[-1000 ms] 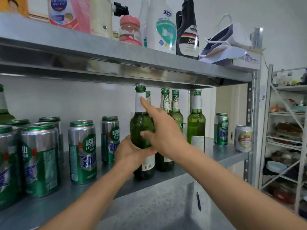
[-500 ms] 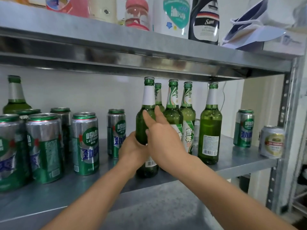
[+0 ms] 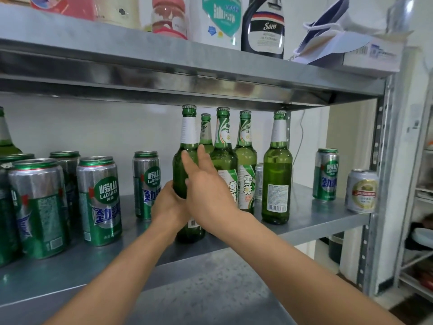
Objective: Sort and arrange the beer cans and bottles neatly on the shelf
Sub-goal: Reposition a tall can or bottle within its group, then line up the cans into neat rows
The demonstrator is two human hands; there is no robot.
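A green beer bottle [image 3: 188, 132] with a white neck label stands upright near the front of the metal shelf [image 3: 304, 219]. My left hand [image 3: 167, 206] grips its lower body from the left. My right hand [image 3: 207, 191] rests against its shoulder with the fingers straight and pointing up. Right behind it stand three green bottles [image 3: 223, 146] with striped labels, and a plain green bottle [image 3: 277, 179] stands further right. Several green-and-silver cans [image 3: 98, 200] stand at the left, and one can [image 3: 146, 181] is just left of my hands.
A green can [image 3: 325, 174] and a gold-and-white can [image 3: 362, 191] stand at the shelf's right end by the upright post [image 3: 384, 160]. A small silver can [image 3: 259, 181] hides behind the bottles. The upper shelf [image 3: 164, 59] hangs low over the bottle tops. Another bottle [image 3: 4, 139] is far left.
My right hand has slid down from the bottle's neck to its shoulder. My left hand keeps its hold on the lower body. The bottle stays upright in place.
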